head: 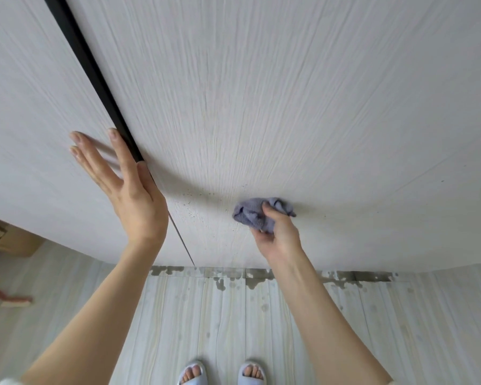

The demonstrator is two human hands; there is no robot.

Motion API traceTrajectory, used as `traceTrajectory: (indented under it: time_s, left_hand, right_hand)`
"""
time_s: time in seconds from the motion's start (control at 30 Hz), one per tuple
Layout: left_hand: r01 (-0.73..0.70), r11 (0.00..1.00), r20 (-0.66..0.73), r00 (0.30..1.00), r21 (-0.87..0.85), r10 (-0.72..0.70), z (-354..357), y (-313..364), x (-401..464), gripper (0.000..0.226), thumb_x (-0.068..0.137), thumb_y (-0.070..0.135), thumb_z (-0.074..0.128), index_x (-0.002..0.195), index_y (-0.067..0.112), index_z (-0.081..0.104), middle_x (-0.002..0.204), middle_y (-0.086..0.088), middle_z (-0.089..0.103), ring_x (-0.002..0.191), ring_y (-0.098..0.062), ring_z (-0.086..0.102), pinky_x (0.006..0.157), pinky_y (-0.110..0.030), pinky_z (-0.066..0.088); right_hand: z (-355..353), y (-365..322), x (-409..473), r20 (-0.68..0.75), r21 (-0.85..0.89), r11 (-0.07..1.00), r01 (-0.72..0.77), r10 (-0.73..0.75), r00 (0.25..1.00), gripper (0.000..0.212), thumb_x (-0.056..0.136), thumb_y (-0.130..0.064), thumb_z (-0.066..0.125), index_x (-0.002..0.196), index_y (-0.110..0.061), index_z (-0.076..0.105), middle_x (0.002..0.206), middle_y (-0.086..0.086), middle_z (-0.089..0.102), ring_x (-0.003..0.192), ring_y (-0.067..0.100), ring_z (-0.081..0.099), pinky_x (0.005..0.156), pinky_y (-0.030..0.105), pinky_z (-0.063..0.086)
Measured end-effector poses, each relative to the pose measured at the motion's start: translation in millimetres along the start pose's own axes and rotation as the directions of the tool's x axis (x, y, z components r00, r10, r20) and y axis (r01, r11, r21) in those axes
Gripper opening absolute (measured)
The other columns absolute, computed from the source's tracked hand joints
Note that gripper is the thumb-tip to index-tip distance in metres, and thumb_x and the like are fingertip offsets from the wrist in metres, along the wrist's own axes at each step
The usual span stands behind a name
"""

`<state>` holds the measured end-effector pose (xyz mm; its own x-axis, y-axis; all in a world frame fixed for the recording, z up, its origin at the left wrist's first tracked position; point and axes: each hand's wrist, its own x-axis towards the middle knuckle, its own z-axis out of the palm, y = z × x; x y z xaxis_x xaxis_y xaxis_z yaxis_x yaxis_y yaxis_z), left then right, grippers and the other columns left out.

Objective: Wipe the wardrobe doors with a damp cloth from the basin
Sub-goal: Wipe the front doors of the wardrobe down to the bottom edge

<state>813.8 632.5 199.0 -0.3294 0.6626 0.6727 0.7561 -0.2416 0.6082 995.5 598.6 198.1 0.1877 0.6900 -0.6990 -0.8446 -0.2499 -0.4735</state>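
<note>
Below both hands, pale slippers (pixel 222 374) stand on a floor (pixel 178 315) blotched with wet patches along the wardrobe's foot, probably drips from the wiping. The right hand (pixel 277 234) clenches a bunched blue-grey cloth (pixel 257 213), pressing it against the lower part of the right wardrobe door (pixel 289 107), where dark specks lie just left of it. The left hand (pixel 131 187) is released, fingers straight and flat on the left wardrobe door (pixel 25 120) beside the black handle strip (pixel 95 76), seemingly to steady the doors. No basin shows.

Pale wood-grain floor (pixel 178 329), wet patches (pixel 250 276) along the wardrobe base, two slippered feet (pixel 222 373) standing on it
</note>
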Motion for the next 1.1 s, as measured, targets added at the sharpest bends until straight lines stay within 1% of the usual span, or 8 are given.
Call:
traceTrajectory:
  time_s: [0.17, 0.3, 0.37, 0.53, 0.6, 0.8, 0.97, 1.1]
  left_hand:
    - [-0.022, 1.0, -0.011, 1.0, 0.019, 0.022, 0.1, 0.4, 0.5, 0.046, 0.093, -0.011, 0.03, 0.139, -0.013, 0.023, 0.136, -0.053, 0.008, 0.129, -0.067, 0.005, 0.115, -0.029, -0.008]
    - [-0.015, 1.0, -0.009, 1.0, 0.023, 0.016, 0.2, 2.0, -0.6, 0.046, 0.093, -0.012, 0.031, 0.138, -0.014, 0.024, 0.135, -0.054, 0.009, 0.128, -0.068, 0.006, 0.115, -0.029, -0.008]
    - [-0.019, 0.999, -0.006, 1.0, 0.034, 0.019, 0.2, 2.2, 0.1, 0.046, 0.092, -0.012, 0.031, 0.138, -0.014, 0.025, 0.135, -0.054, 0.009, 0.128, -0.068, 0.006, 0.116, -0.032, -0.007]
    - [-0.02, 0.999, 0.013, 1.0, 0.028, 0.02, -1.0, -1.4, 0.9, 0.042, 0.096, -0.007, 0.03, 0.137, -0.014, 0.026, 0.136, -0.053, 0.008, 0.129, -0.067, 0.005, 0.116, -0.033, -0.007]
    - [-0.038, 0.999, 0.019, 0.999, 0.035, 0.037, -2.2, -4.1, 0.6, 0.041, 0.097, -0.006, 0.031, 0.137, -0.014, 0.027, 0.135, -0.054, 0.009, 0.128, -0.068, 0.005, 0.116, -0.034, -0.007]
    - [-0.053, 0.998, 0.078, 0.996, 0.025, 0.051, -5.6, -9.7, -3.5, 0.042, 0.097, -0.005, 0.036, 0.137, -0.012, 0.027, 0.135, -0.054, 0.007, 0.128, -0.068, 0.004, 0.116, -0.036, -0.005]
    - [-0.096, 0.995, 0.121, 0.988, 0.028, 0.092, -12.1, -15.6, -4.1, 0.042, 0.097, -0.006, 0.041, 0.137, -0.01, 0.032, 0.137, -0.052, 0.008, 0.129, -0.067, 0.004, 0.116, -0.028, -0.005]
    - [-0.095, 0.995, 0.144, 0.985, 0.022, 0.091, -13.8, -20.4, -6.9, 0.043, 0.097, -0.005, 0.043, 0.138, -0.007, 0.032, 0.138, -0.05, 0.011, 0.13, -0.066, 0.006, 0.116, -0.028, -0.004]
  right_hand:
    - [10.9, -6.2, -7.8, 0.08, 0.083, 0.989, -0.124, 0.117, 0.99, 0.015, 0.088, 0.01, 0.049, 0.081, -0.002, 0.056, 0.082, 0.014, 0.062, 0.083, 0.02, 0.063, 0.102, 0.037, 0.043]
    - [27.1, -8.1, -16.3, 0.173, 0.119, 0.988, -0.098, 0.076, 0.982, 0.019, 0.084, 0.014, 0.053, 0.075, -0.002, 0.058, 0.062, 0.009, 0.068, 0.057, 0.016, 0.069, 0.068, 0.033, 0.059]
    - [30.0, 1.1, -12.2, 0.17, 0.041, 0.996, -0.079, 0.071, 0.983, 0.018, 0.084, 0.015, 0.053, 0.078, -0.002, 0.058, 0.074, 0.011, 0.068, 0.07, 0.018, 0.069, 0.064, 0.028, 0.058]
    - [22.3, 36.5, 10.2, -0.003, -0.24, 0.956, -0.17, 0.174, 0.985, 0.021, 0.084, 0.017, 0.053, 0.091, -0.003, 0.055, 0.101, 0.012, 0.06, 0.096, 0.024, 0.061, 0.09, 0.036, 0.049]
    - [21.0, 42.1, 12.7, -0.05, -0.278, 0.946, -0.169, 0.161, 0.986, 0.022, 0.082, 0.018, 0.056, 0.09, -0.003, 0.054, 0.094, 0.011, 0.059, 0.093, 0.023, 0.06, 0.09, 0.038, 0.05]
    - [48.7, 48.0, 1.2, 0.19, -0.158, 0.981, -0.112, 0.142, 0.971, 0.025, 0.079, 0.015, 0.061, 0.068, -0.007, 0.057, 0.059, 0.004, 0.068, 0.057, 0.014, 0.069, 0.056, 0.028, 0.058]
    - [37.0, 62.7, 15.3, 0.003, -0.298, 0.932, -0.205, 0.216, 0.976, 0.019, 0.081, 0.016, 0.058, 0.083, -0.002, 0.055, 0.078, 0.01, 0.062, 0.068, 0.019, 0.063, 0.078, 0.034, 0.052]
    - [39.4, 67.2, 14.7, 0.034, -0.302, 0.939, -0.163, 0.181, 0.983, 0.016, 0.081, 0.015, 0.058, 0.087, 0.001, 0.058, 0.085, 0.012, 0.064, 0.081, 0.022, 0.066, 0.07, 0.033, 0.056]
